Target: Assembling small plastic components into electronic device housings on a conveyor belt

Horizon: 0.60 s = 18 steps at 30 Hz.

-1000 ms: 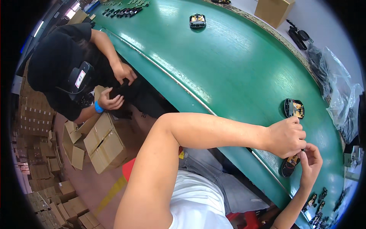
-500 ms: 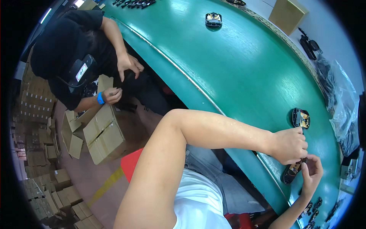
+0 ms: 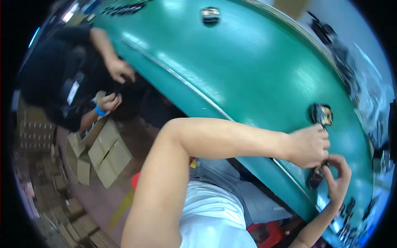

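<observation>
Your dark elongated part sits at the right of the view, near the close edge of the green bench, just below your two hands. Its long axis slants: the rounded lower end points down and a little left, toward the white strip along that edge, and the upper end runs up and right in among your fingers. Blur hides whether it touches the bench.

Your right hand pinches that upper end between thumb and forefinger. Your left hand reaches across with knuckles up and fingers curled; its fingertips are hidden, so you cannot tell what they grip. Just beyond it lies an open black casing, with a second casing well apart at the far end.

The bench top is glossy and streaked with reflected light. Small black parts lie at its lower right, and a clear plastic bag lies along the far right edge. To your left, a co-worker in black wears a blue wristband beside a cardboard box; more boxes stand stacked behind.
</observation>
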Available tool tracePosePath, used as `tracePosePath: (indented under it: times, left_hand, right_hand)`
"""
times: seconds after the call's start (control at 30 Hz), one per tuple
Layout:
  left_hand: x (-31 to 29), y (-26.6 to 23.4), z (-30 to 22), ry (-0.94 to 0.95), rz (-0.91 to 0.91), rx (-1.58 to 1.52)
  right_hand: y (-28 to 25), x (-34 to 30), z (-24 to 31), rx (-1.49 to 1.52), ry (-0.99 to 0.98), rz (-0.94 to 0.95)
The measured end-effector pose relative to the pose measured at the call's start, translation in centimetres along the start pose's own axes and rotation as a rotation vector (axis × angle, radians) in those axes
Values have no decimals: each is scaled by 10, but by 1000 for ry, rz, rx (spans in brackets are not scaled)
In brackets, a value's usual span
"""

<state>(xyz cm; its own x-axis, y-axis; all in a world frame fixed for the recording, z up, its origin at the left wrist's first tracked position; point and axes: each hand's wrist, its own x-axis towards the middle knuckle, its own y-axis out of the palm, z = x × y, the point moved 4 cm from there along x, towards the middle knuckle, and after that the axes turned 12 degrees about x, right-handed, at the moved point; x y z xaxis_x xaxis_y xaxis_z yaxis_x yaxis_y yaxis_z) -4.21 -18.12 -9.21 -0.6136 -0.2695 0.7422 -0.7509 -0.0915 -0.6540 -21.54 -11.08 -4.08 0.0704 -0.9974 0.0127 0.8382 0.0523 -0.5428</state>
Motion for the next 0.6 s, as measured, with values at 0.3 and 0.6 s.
tracePosePath:
  times: [0.3,0.6]
  left_hand:
    - [13,-14,-4,-38,153,-110]
    - [27,4,-24,-64,167,6]
  right_hand:
    - [-18,2,-9,-42,-164,-97]
    - [-25,-15,-11,-152,-231,-15]
